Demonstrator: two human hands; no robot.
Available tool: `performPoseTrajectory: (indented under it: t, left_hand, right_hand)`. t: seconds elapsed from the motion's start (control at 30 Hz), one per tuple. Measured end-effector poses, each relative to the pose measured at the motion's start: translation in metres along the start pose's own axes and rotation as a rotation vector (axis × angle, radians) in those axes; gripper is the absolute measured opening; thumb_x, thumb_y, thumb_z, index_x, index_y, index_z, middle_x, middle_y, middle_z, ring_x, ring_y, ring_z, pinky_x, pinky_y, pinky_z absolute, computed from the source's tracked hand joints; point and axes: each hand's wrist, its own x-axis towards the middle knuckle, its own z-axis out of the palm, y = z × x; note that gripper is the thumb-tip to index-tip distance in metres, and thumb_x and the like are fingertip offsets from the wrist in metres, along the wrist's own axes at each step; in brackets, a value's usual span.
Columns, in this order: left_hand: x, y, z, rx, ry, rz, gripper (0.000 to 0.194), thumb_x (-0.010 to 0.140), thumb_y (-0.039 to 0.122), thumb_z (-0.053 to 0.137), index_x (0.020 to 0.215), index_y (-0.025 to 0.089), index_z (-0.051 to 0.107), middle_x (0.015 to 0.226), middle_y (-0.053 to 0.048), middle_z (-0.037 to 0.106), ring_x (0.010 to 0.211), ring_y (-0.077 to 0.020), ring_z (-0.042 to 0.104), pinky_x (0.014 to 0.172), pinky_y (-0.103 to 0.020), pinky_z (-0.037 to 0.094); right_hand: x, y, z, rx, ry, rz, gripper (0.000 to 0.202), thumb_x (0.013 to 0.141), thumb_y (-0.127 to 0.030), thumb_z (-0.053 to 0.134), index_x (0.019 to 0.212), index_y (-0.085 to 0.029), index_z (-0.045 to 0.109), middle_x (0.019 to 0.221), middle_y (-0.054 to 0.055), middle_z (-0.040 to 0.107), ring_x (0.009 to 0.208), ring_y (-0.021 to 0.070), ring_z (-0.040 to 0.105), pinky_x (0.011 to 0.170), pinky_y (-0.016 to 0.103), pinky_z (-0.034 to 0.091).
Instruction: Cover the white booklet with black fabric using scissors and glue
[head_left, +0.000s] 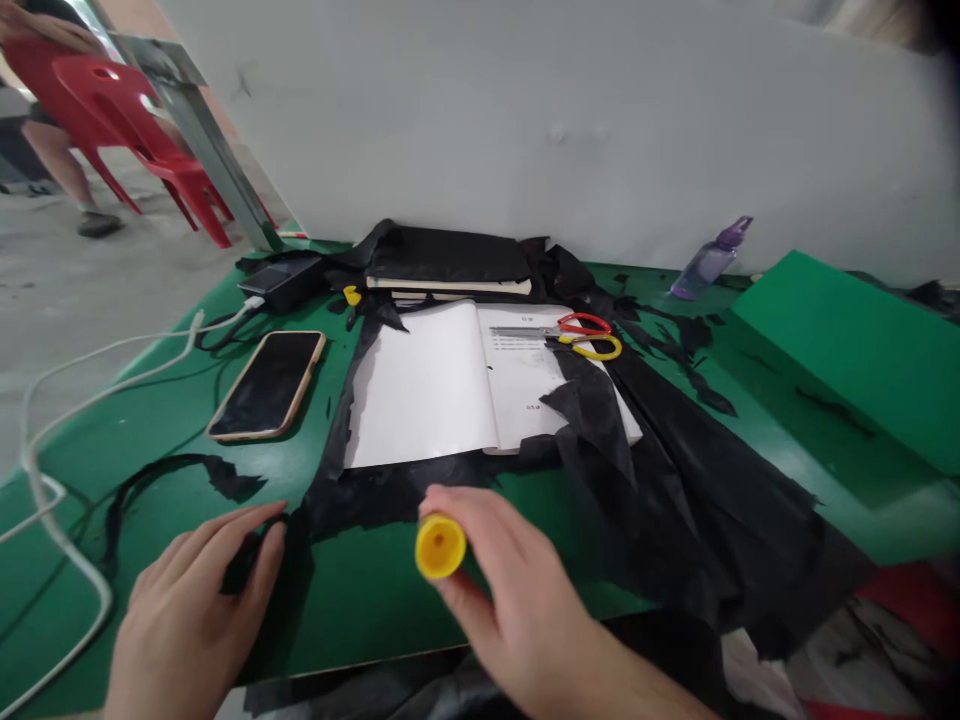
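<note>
My right hand [510,590] is wrapped round a yellow glue stick [440,546], held end-on to me over the front of the table. My left hand [191,600] pinches the near left corner of a black sheet [390,497] between thumb and fingertips. On that sheet lies an open book [420,390], its left page blank white, its right page lightly printed. Scissors [589,336] with one red and one yellow handle rest across the right page. Torn black pieces [600,430] overlap the book's right side.
A phone [268,385], white cables [45,500] and a black box [281,280] occupy the left. Behind the book stands a black-covered stack [450,258], beside a small yellow piece [352,295]. A purple spray bottle [711,260] and green box [855,350] are right. A person sits beyond.
</note>
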Motion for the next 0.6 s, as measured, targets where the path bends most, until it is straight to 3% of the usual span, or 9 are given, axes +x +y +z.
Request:
performPoseTrajectory:
  t: [0.1, 0.27, 0.43, 0.53, 0.6]
  left_hand:
    - [-0.001, 0.001, -0.002, -0.007, -0.019, -0.022, 0.024, 0.087, 0.044, 0.043, 0.103, 0.031, 0.054, 0.099, -0.005, 0.064, 0.09, -0.0294, 0.061, 0.085, -0.044, 0.045]
    - [0.0, -0.006, -0.003, -0.119, -0.086, -0.14, 0.024, 0.087, 0.045, 0.046, 0.102, 0.031, 0.057, 0.102, -0.001, 0.064, 0.091, -0.0239, 0.063, 0.08, -0.036, 0.049]
    - [0.014, -0.005, -0.02, -0.232, -0.185, -0.208, 0.034, 0.087, 0.047, 0.048, 0.112, 0.027, 0.055, 0.109, -0.002, 0.064, 0.101, -0.0225, 0.061, 0.086, -0.033, 0.048]
    - [0.034, 0.002, -0.033, -0.244, -0.182, -0.125, 0.035, 0.088, 0.044, 0.048, 0.117, 0.025, 0.053, 0.111, -0.003, 0.063, 0.103, -0.0216, 0.059, 0.091, -0.033, 0.045]
    - [0.052, 0.006, -0.037, -0.268, -0.189, -0.033, 0.034, 0.089, 0.042, 0.046, 0.118, 0.023, 0.053, 0.109, -0.004, 0.064, 0.099, -0.0204, 0.061, 0.089, -0.033, 0.046]
  right_hand:
    - [0.001, -0.005, 0.029, 0.181, -0.033, 0.061, 0.045, 0.088, -0.02, 0.051, 0.13, -0.034, 0.043, 0.118, 0.002, 0.062, 0.109, 0.0201, 0.06, 0.097, 0.028, 0.052]
    - [0.016, -0.007, 0.061, 0.386, 0.065, 0.139, 0.036, 0.088, -0.023, 0.051, 0.123, -0.03, 0.047, 0.121, 0.003, 0.06, 0.112, 0.0203, 0.056, 0.1, 0.035, 0.047]
    - [0.028, -0.017, 0.074, 0.52, 0.059, 0.271, 0.034, 0.082, -0.014, 0.049, 0.114, -0.024, 0.051, 0.112, 0.007, 0.059, 0.105, 0.0212, 0.055, 0.097, 0.037, 0.044]
    - [0.033, -0.022, 0.076, 0.79, 0.093, 0.414, 0.028, 0.075, -0.008, 0.046, 0.095, -0.026, 0.053, 0.096, 0.004, 0.057, 0.088, 0.0177, 0.055, 0.082, 0.034, 0.046]
    - [0.04, -0.024, 0.075, 1.032, 0.167, 0.484, 0.015, 0.075, -0.013, 0.048, 0.083, -0.025, 0.052, 0.083, 0.001, 0.054, 0.077, 0.0156, 0.051, 0.072, 0.032, 0.044]
